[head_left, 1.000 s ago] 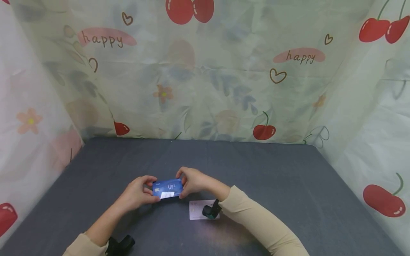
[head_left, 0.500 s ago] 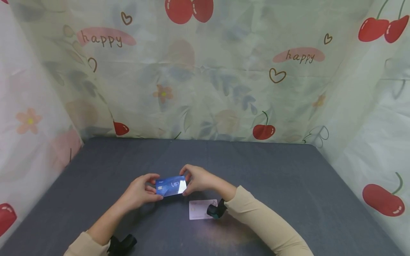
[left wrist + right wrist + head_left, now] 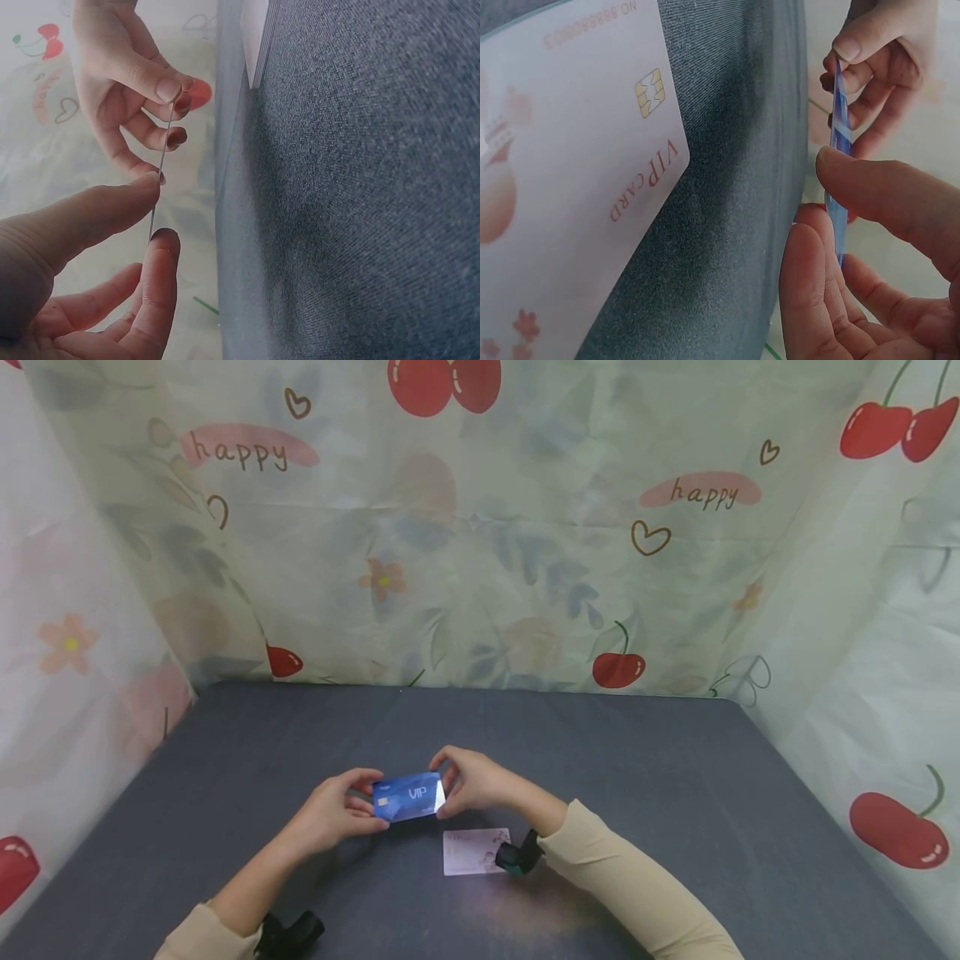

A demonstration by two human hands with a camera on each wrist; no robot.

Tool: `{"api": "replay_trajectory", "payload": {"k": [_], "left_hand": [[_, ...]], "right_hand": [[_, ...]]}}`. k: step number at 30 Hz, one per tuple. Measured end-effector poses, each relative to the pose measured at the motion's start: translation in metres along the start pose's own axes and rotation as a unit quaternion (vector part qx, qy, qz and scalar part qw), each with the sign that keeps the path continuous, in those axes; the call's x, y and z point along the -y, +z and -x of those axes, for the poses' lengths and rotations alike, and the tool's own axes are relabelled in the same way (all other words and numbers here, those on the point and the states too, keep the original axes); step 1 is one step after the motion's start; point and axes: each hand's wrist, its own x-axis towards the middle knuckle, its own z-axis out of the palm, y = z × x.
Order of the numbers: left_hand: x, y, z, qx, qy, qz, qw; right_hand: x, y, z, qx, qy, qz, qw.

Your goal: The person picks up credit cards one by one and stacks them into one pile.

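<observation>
Between my two hands a blue VIP card (image 3: pixel 408 797) with a chip is held up above the table, its printed face toward the head camera. My left hand (image 3: pixel 339 810) pinches the card's left end between thumb and fingers. At the opposite end, my right hand (image 3: pixel 480 781) pinches it the same way. Seen edge-on in the left wrist view, the blue card (image 3: pixel 162 157) is a thin line. Below my right hand lies a pale pink VIP card (image 3: pixel 472 852), partly covered by the wrist camera. The left wrist view shows layered edges on this pink pile (image 3: pixel 259 41).
A dark grey cloth-covered table (image 3: pixel 637 777) stretches under both hands. Behind it hangs a pale curtain (image 3: pixel 480 568) printed with cherries and hearts, and similar curtains close off both sides. Black wrist cameras (image 3: pixel 517 853) sit on both forearms.
Both hands have shifted a little to the right with the blue card between them. The glare on its face has moved to its right end. More of the pink card shows.
</observation>
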Motion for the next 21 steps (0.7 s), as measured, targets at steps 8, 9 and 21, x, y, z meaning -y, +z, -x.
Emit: {"api": "replay_trajectory", "payload": {"k": [8,9,21], "left_hand": [[0.0,0.003,-0.002,0.001,0.01,0.016,0.9998],[-0.001,0.003,-0.002,0.0,0.011,0.017,0.9998],[-0.006,0.007,0.001,-0.009,0.017,0.027,0.9995]], "right_hand": [[-0.001,-0.004,0.006,-0.002,-0.007,-0.012,0.9999],[-0.002,-0.005,0.006,-0.002,-0.006,-0.014,0.9999],[-0.005,-0.009,0.012,-0.006,-0.011,-0.025,0.9996]]}}
